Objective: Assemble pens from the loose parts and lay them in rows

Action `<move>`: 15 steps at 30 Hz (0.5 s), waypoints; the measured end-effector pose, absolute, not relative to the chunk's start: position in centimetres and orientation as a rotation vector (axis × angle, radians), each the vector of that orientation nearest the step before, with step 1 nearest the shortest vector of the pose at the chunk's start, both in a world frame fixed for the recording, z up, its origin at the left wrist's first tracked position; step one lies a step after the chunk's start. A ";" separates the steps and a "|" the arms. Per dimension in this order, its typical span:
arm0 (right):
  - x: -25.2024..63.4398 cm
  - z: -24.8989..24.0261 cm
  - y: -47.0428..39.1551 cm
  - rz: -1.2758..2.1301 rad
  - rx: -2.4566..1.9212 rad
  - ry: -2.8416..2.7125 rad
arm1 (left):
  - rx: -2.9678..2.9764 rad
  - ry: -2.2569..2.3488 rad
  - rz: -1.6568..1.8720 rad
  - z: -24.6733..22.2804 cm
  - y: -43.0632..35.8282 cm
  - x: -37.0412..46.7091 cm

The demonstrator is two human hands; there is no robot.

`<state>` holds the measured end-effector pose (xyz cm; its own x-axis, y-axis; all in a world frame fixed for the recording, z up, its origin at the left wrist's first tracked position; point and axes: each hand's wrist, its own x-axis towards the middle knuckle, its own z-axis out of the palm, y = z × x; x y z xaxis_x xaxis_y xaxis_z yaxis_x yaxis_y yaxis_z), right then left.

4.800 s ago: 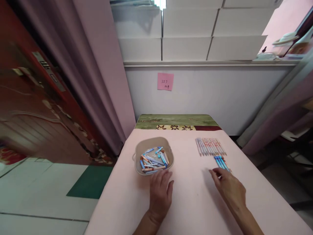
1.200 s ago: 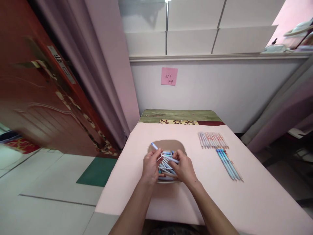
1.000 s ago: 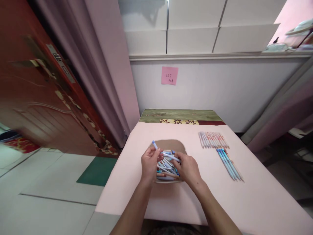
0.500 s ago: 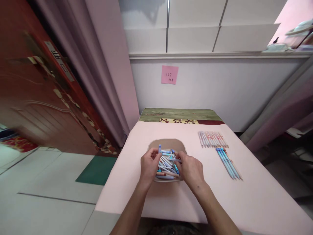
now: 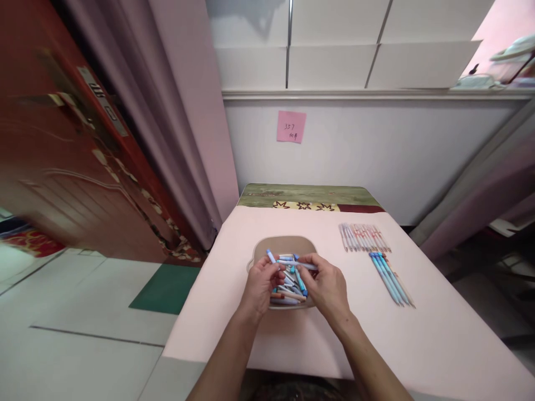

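Note:
Over a beige basket (image 5: 284,244) filled with loose pens, both my hands are raised. In my left hand (image 5: 259,283), between thumb and fingers, is a blue-ended pen (image 5: 271,256), tilted with its blue end up. My right hand (image 5: 328,280) pinches a pale lavender pen (image 5: 301,265) that lies nearly level, its bluish tip close to the left fingers. I cannot tell whether the two pens touch. Below, blue, white and brown loose pens (image 5: 289,289) lie crisscrossed in the basket.
On the pink-covered table (image 5: 334,334), a row of pale pens (image 5: 363,238) lies side by side at the right. Nearer stands a smaller row of blue pens (image 5: 388,278) with a brown one. A pink note (image 5: 291,127) is on the wall behind.
My right hand has lifted its pen and turned it level, up toward the left fingers. The pen in my left hand has tipped from upright to leaning left.

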<state>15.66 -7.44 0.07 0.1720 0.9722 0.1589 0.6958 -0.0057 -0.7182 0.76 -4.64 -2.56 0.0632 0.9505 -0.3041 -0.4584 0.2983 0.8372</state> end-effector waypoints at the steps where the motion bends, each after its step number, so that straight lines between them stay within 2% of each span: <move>1: 15.6 0.0 -7.5 0.533 -1.743 -1.598 | 0.607 0.971 1.170 -2.5 -4.6 0.8; 9: 14.9 -0.4 -7.3 0.420 -1.764 -1.935 | 0.887 1.111 1.199 -2.4 -4.1 0.2; 15: 14.9 -0.5 -6.7 0.388 -1.730 -1.984 | 0.977 1.116 1.139 -1.9 -4.4 -0.3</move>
